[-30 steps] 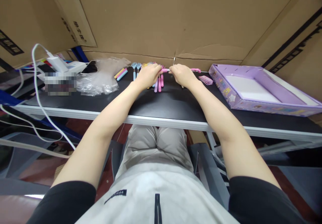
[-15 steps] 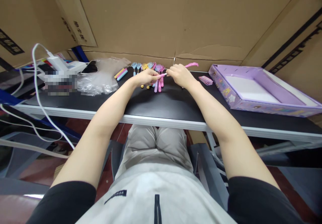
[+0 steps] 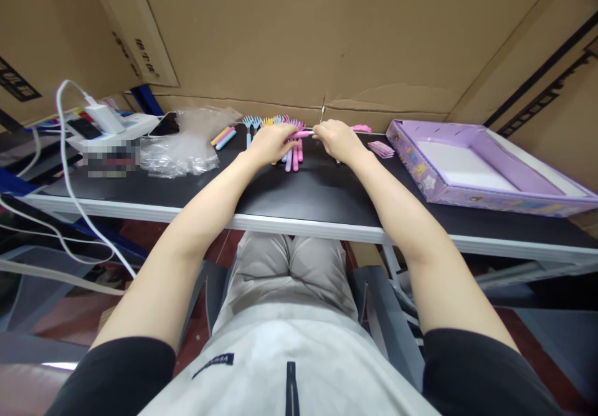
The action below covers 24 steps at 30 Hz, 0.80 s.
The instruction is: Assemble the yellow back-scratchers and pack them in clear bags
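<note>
My left hand (image 3: 273,143) is closed around the pink handle of a back scratcher (image 3: 300,134). My right hand (image 3: 337,139) grips the same scratcher farther along, with a short length of its thin metal rod showing between the two hands. Its pink end pokes out to the right of my right hand. Just below and behind my left hand, several small claw-ended back scratchers (image 3: 295,159) in blue, yellow, purple and pink lie side by side on the black table. My left hand partly hides them. Small pink cards (image 3: 382,149) lie right of my right hand.
A shallow purple box (image 3: 504,199) stands at the right. Clear plastic bags (image 3: 182,154) and a few coloured sticks (image 3: 225,138) lie to the left. A white charger (image 3: 106,117) with its cable is at the far left. Cardboard (image 3: 299,42) walls the back.
My left hand has turned over the handle, its back now more upward. The scratcher's pink end has shifted slightly right and down. My right hand has hardly moved.
</note>
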Each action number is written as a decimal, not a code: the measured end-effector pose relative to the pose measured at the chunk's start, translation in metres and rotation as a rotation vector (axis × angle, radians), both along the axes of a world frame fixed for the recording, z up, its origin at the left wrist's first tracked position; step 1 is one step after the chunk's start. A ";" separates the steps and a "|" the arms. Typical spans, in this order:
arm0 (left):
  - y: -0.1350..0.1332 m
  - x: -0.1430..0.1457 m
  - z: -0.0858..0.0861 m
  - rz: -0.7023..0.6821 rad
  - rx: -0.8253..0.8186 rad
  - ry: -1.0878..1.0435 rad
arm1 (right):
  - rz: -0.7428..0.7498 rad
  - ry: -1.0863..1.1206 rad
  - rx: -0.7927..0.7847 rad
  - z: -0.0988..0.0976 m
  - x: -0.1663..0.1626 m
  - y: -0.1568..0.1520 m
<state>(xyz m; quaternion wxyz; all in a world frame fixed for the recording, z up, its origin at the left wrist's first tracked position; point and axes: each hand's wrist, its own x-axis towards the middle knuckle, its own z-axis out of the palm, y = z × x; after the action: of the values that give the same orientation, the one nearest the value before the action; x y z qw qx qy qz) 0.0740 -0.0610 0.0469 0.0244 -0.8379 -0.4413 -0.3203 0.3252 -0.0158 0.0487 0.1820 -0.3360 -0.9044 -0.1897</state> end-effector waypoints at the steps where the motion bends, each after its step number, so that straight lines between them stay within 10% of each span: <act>1: 0.001 -0.001 0.000 0.004 0.022 0.019 | -0.001 0.009 -0.001 0.001 0.001 0.000; 16: -0.007 -0.024 0.028 -0.269 -0.754 -0.321 | 0.040 -0.058 0.005 0.011 -0.014 -0.008; 24: -0.003 -0.033 0.024 -0.293 -0.814 -0.351 | 0.040 -0.063 0.023 0.009 -0.015 -0.010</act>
<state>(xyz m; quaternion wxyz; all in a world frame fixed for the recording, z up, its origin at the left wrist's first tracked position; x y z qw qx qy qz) 0.0406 -0.0636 0.0712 -0.4268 -0.7659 -0.4057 -0.2581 0.3099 -0.0260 0.0579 0.1612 -0.3098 -0.9139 -0.2070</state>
